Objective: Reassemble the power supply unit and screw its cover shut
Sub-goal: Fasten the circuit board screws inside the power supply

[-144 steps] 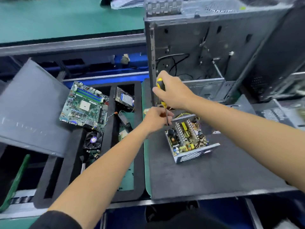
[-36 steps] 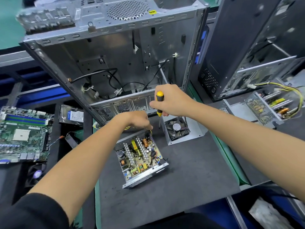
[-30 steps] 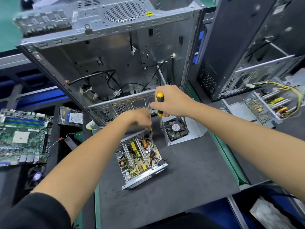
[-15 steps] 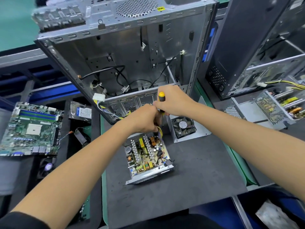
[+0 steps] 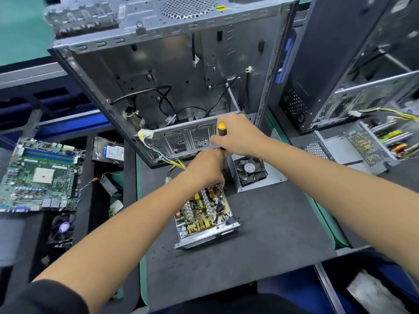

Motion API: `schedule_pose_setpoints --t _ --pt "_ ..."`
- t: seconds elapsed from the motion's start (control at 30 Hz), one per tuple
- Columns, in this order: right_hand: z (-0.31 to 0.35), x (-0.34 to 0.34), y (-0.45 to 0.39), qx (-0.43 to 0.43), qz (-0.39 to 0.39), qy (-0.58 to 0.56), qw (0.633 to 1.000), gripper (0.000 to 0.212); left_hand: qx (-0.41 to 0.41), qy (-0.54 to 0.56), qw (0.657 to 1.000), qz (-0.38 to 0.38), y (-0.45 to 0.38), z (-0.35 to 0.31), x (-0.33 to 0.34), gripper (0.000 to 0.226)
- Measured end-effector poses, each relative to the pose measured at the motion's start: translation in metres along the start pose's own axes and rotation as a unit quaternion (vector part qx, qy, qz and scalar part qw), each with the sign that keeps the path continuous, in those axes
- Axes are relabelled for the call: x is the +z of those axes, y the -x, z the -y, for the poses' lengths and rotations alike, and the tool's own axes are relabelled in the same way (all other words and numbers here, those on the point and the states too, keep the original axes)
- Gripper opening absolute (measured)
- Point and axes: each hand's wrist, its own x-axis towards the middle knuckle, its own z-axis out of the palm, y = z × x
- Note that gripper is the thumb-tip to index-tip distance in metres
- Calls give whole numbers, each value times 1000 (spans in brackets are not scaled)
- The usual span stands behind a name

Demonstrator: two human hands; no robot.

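Note:
The open power supply unit (image 5: 205, 215) lies on the dark mat (image 5: 260, 241), its circuit board bare. Its metal cover with the fan (image 5: 250, 171) rests just to the right, fan side up. My right hand (image 5: 238, 134) grips a yellow-and-black screwdriver (image 5: 221, 129) upright over the unit's far end. My left hand (image 5: 207, 166) is curled just below it at that far end, by the shaft; what its fingers hold is hidden. A bundle of yellow and black wires (image 5: 172, 163) runs from under the left hand up to the left.
An empty computer case (image 5: 181, 71) stands open right behind my hands. A motherboard (image 5: 40, 175), a hard drive (image 5: 108, 151) and a cooler fan (image 5: 61, 230) lie in the black tray at left. A second case and another open power supply (image 5: 383, 141) are at right.
The view has shifted, so the case and unit sit further right in the frame. My left hand has moved up to the screwdriver shaft. The wire bundle now shows, stretched to the left.

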Motion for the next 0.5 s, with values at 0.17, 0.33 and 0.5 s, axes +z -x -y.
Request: schedule_pose_setpoints --t 0.17,0.33,0.5 --pt "-4 1 4 10 0 10 1000 23 -8 39 999 18 -2 2 0 18" --pt "-7 0 6 20 -5 8 1000 21 -6 34 999 -3 1 -5 6 21" --pt "-11 -4 9 33 -3 -4 999 24 99 -62 993 -15 10 -1 8 22"
